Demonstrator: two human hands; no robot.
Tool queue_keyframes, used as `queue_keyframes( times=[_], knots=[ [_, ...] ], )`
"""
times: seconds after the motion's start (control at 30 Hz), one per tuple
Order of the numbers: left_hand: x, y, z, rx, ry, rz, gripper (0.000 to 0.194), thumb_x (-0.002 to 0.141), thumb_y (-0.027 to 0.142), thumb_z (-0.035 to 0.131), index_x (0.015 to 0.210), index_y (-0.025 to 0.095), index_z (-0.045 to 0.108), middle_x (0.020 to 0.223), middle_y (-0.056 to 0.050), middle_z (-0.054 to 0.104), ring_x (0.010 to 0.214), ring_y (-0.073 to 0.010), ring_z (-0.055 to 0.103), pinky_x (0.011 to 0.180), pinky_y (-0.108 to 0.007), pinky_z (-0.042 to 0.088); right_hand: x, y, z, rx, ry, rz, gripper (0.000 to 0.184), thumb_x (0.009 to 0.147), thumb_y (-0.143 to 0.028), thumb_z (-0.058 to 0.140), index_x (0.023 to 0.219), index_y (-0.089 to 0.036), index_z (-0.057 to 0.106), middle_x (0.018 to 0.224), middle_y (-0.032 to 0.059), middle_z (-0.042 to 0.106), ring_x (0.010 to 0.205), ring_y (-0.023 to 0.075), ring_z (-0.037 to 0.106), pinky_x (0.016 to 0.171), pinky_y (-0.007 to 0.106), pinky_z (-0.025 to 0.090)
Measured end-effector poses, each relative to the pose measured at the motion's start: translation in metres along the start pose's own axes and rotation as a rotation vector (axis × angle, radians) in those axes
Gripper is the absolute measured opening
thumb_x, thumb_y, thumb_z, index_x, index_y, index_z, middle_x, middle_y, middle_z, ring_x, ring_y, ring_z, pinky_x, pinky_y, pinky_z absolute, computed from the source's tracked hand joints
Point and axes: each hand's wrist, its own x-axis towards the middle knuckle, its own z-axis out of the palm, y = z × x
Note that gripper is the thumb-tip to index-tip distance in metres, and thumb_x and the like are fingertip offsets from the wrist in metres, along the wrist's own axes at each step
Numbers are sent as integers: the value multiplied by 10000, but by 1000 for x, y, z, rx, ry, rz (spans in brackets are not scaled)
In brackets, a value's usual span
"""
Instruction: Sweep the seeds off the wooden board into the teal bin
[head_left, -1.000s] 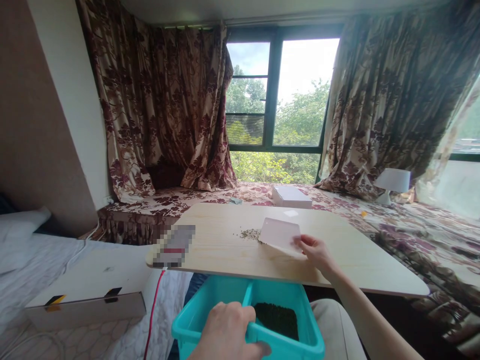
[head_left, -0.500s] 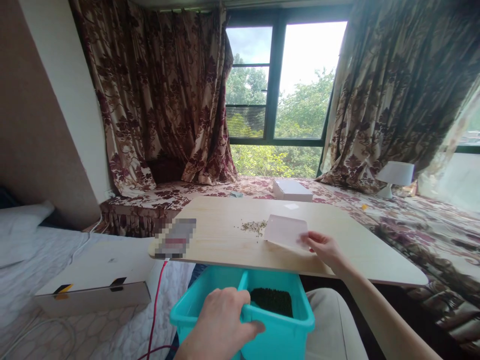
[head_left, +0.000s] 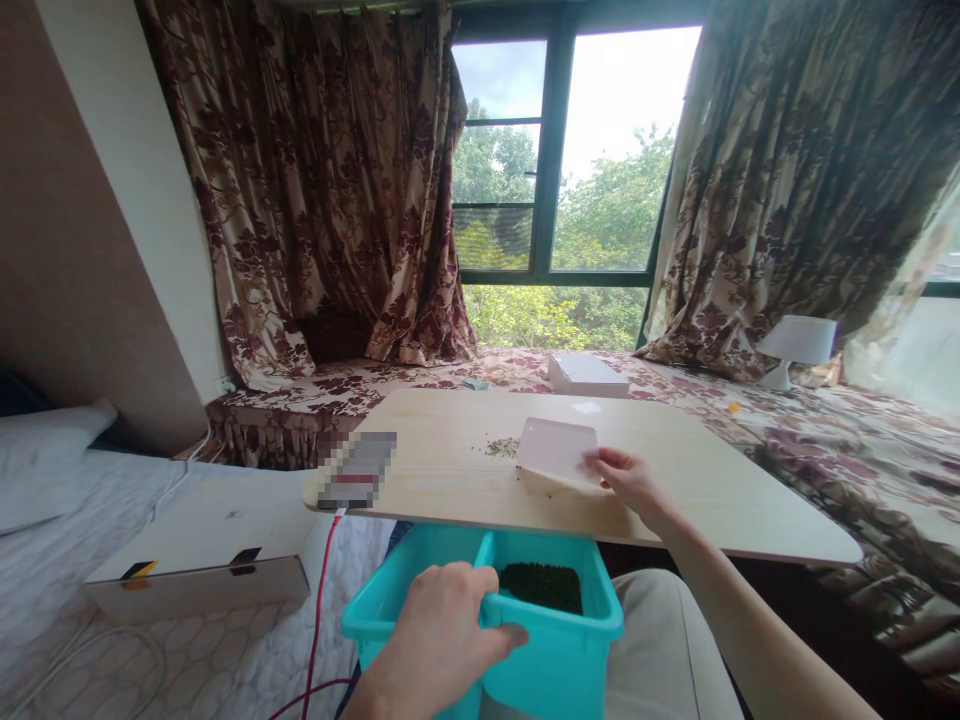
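My right hand (head_left: 624, 478) pinches the right edge of a thin, pale translucent plastic sheet (head_left: 556, 447), tilted over the light wooden table (head_left: 442, 480). Against the sheet's left edge lies a scattered heap of small brownish grains (head_left: 501, 447), part of it perhaps hidden behind the sheet. Below the table's front edge, my left hand (head_left: 450, 625) grips the near rim of a turquoise two-compartment bin (head_left: 551, 650) at its divider. Dark green-black grains (head_left: 544, 586) fill the bottom of its right compartment. My hand partly covers the left compartment.
A blurred-out phone-like device (head_left: 358, 470) with a red cable (head_left: 321, 600) lies at the table's left end. A white box (head_left: 589, 374) stands behind the table, and a white lamp (head_left: 799, 342) to the right. A large white carton (head_left: 202, 550) rests on the bed at left.
My right hand and the plastic sheet have moved left, closer over the grains. My left hand keeps its grip on the bin. The camera view has shifted slightly.
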Motion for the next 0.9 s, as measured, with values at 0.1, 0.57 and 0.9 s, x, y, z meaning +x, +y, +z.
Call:
queue_keyframes(
  times=[0.1,0.57,0.9],
  knots=[
    [0,-1,0,5,10,4,270,705,437,622,623,221,483,701,15,614,699,-191,558,571,-277,239,-2,-3,-4,-11,-48,0,292,624,-416,649,753,-171,742,713,65,726,567,139,571,498,237,412],
    [0,8,-4,67,-55,-11,261,737,475,597,678,231,526,768,-12,631,768,-211,584,614,-280,338,-54,22,-50,2,28,112,488,521,-581,723,793,-178,767,723,72,723,498,137,547,439,252,449],
    [-5,-3,-10,42,-23,-46,252,732,459,597,669,228,518,751,-5,626,759,-203,583,613,-277,316,-21,1,-5,-8,68,-31,400,592,-534,662,741,-171,744,715,97,733,562,174,585,471,264,430]
  ],
)
